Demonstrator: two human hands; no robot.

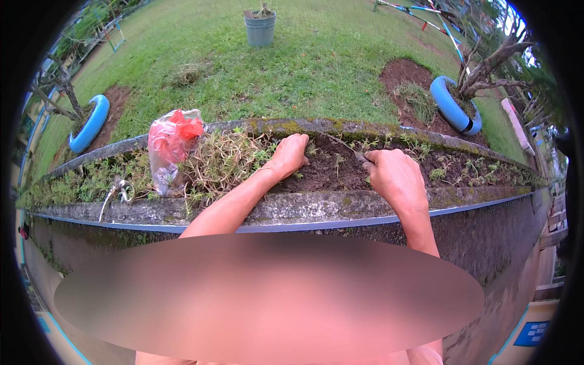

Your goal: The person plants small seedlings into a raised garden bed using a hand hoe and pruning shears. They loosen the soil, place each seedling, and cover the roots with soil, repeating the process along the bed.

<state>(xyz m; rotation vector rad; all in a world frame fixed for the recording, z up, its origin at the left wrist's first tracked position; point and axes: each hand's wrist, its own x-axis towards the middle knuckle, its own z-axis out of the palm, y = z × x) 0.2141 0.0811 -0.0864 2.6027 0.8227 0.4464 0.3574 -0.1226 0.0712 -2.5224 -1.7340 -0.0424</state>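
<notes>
My right hand (pixel 398 175) grips the handle of a garden trowel, whose soil-covered blade (pixel 336 143) points left into the planter bed. Bare dark soil (pixel 326 175) lies between my two hands, with a small green sprig (pixel 338 160) standing in it. Low over the bed, my left hand (pixel 289 156) has its fingers curled down beside the soil; whether anything is pinched in them is hidden. A heap of leafy succulent cuttings (pixel 226 159) lies just left of that hand.
A clear plastic bag with red plastic (pixel 171 155) stands on the bed. Scissors-like looped handles (pixel 123 190) rest by the mossy concrete rim (pixel 315 207). Beyond are grass, a bucket planter (pixel 260 31) and blue-painted tyres (pixel 90 123) around small trees.
</notes>
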